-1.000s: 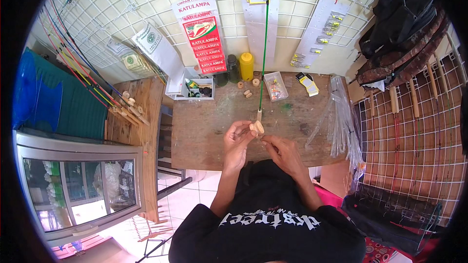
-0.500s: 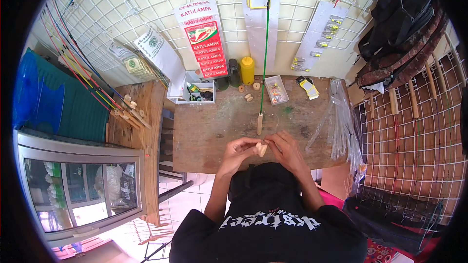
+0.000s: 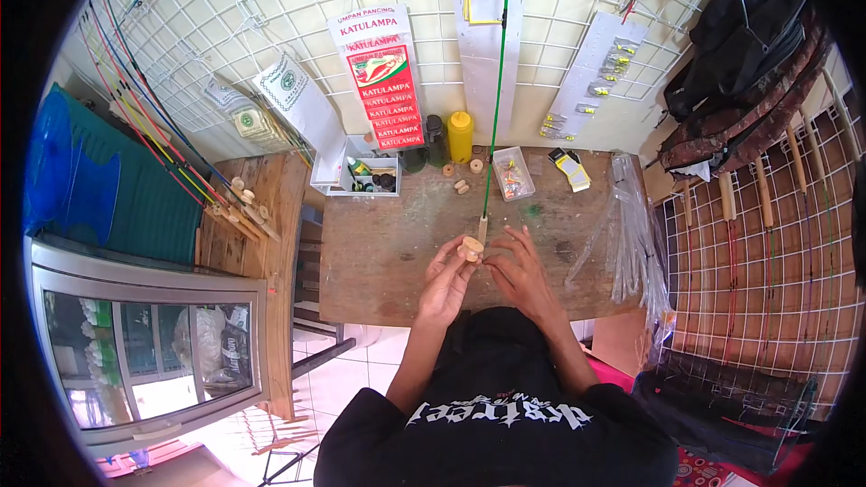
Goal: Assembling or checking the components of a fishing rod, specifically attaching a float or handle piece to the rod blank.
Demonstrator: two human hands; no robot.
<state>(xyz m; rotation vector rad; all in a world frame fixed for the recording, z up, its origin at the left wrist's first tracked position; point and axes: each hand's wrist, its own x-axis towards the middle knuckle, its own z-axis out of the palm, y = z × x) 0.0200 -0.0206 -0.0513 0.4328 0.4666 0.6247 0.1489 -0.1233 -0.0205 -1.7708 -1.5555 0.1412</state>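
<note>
My left hand [image 3: 443,286] is closed around a small wooden spool [image 3: 472,248], its round pale end turned upward. Close beside it, my right hand [image 3: 523,281] brings thumb and forefinger together at the spool's right side, while its other fingers stretch out. Whatever sits in that pinch is too small to make out. Just beyond both hands lies the pale handle [image 3: 483,230] of a fishing rod, partly hidden by my left hand. Its thin green shaft [image 3: 496,126] runs away toward the wall.
Across the wooden table [image 3: 388,252] stand a white box of bottles [image 3: 361,182], a yellow bottle [image 3: 460,137], a clear tub of small parts [image 3: 512,175] and several wooden spools [image 3: 462,188]. Clear plastic sleeves [image 3: 622,234] lie at the right. More rods [image 3: 236,207] lean at the left.
My left hand has turned over, tipping the spool so its round end faces up, and shifted slightly left. My right hand's outer fingers have spread. The view has shifted a little.
</note>
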